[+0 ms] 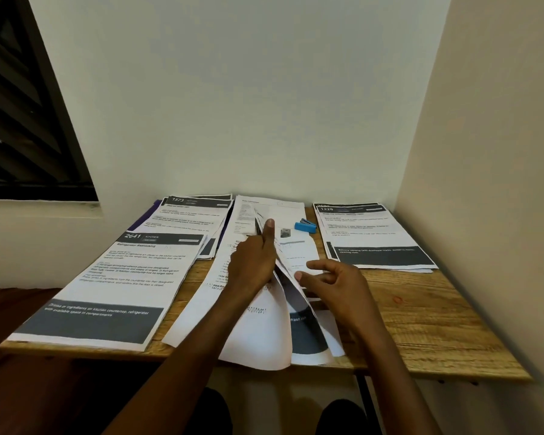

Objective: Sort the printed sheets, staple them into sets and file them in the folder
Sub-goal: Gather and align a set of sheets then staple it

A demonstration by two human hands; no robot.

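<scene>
- Purple folder (145, 218) at the table's (421, 315) far left corner, mostly hidden under sheets
- Left hand (255, 262) fingers grasping the lifted middle sheets (264, 334); print blurred
- Right hand (336, 281) released, fingers loosely curled
- Blue stapler (305, 227) far centre; pale walls enclose the wooden table

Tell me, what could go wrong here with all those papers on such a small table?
The middle stack hangs over the table's front edge while the left hand lifts its pages, so sheets might slide off. The blue stapler sits on the same pile and could get nudged. With piles 2641 and 1573 overlapping, pages may get mixed.
</scene>
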